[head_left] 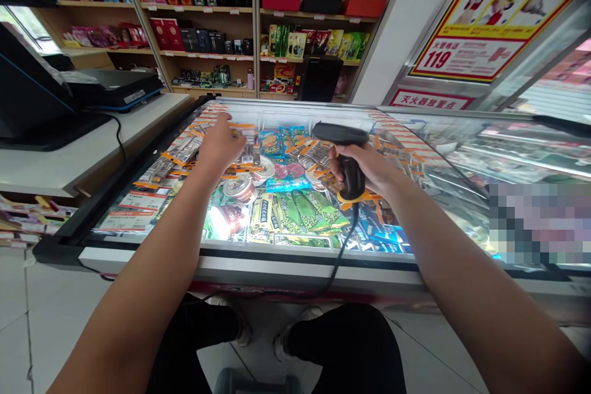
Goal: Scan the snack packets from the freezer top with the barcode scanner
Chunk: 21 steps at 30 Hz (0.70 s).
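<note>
My left hand (220, 144) is over the left part of a glass-topped freezer (286, 254), with a finger and the thumb apart. Beside its thumb is a small silver packet with orange ends (250, 149); whether they touch is unclear. Several similar packets (183, 149) are spread to the left. My right hand (364, 166) is wrapped round the handle of a black barcode scanner (344, 135), its head facing left above the freezer. A cable (344, 252) runs down from the handle over the front edge.
Ice cream tubs (240, 188) and green wrapped ices (307, 209) show through the glass. Price labels (133, 202) are at the left front. A counter (60, 163) with a scale (113, 86) stands left. Shelves (198, 7) hold boxes and bottles behind. A stool (256, 381) is below me.
</note>
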Motion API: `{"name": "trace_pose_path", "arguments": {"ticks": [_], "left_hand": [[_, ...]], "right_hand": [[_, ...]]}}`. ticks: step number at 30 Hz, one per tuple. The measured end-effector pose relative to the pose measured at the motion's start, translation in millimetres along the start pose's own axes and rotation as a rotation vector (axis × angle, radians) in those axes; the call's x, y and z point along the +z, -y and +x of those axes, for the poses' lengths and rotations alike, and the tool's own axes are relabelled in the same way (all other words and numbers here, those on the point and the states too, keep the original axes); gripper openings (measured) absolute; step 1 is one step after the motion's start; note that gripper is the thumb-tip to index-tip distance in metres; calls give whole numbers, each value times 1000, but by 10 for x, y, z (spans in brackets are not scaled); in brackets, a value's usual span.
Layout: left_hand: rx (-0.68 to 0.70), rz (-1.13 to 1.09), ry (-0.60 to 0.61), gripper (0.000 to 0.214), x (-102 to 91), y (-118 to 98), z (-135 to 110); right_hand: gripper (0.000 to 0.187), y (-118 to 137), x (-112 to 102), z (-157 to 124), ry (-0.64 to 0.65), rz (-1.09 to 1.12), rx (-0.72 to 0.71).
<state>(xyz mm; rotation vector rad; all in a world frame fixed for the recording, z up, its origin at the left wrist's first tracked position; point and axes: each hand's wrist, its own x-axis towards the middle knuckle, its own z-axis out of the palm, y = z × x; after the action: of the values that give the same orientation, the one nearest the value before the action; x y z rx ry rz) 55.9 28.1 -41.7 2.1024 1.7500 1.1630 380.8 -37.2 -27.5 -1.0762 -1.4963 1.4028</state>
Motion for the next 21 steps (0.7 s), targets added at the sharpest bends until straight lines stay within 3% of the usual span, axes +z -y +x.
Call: {"name": "trace_pose_path", "arguments": {"ticks": [4,6,8,11,14,17,21], "left_hand": [[-87,341,-169,56,-87,-109,-90],[-14,358,-151,51,-25,-227,-154],[96,258,-28,39,110,-353,-222],[184,-71,292,31,365,-528,-340],[91,-312,558,42,560,-665,-454],[3,-401,609,48,657,-744,-511],[-63,-482,505,39,720,-748,-466]], "right_hand": [[19,-32,-23,74,-307,-40,-51],[19,-76,-64,113,-442,-207,-122],[21,-108,-107,136,-515,-423,-161],[32,-106,-140,132,-456,-697,-67],[42,-58,-110,93,-373,-824,53],[37,-14,-41,51,-315,-821,47],[29,-39,24,48,-201,-713,13]]}}
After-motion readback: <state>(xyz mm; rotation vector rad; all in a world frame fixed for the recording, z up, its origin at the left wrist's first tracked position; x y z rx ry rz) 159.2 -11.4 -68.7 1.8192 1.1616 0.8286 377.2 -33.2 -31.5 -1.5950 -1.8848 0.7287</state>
